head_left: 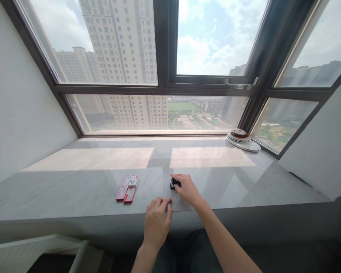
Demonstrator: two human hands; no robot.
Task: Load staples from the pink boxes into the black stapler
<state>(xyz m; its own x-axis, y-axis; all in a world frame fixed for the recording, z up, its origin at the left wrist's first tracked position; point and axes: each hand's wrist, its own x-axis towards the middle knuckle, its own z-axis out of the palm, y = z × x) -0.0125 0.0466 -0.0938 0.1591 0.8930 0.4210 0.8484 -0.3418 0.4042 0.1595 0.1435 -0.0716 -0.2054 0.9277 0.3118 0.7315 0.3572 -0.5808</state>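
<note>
My right hand [186, 187] is closed around a small black stapler [175, 183] on the grey marble sill. Its fingers cover much of the stapler, and the near end pokes out to the left. My left hand [158, 218] hovers at the sill's front edge, below and left of the stapler. Its fingers are loosely bent with the thumb apart, and nothing shows in them. Left of both hands lie several flat red-and-white boxes [122, 192], side by side. A small white box [133, 181] rests on them at the upper right.
The marble sill [82, 191] runs below a dark-framed window [161, 91]. In the far right corner sits a stack of round plate-like discs [243, 139]. A thin dark strip [300, 179] lies by the right wall. A white piece of furniture [53, 242] stands below the sill at left.
</note>
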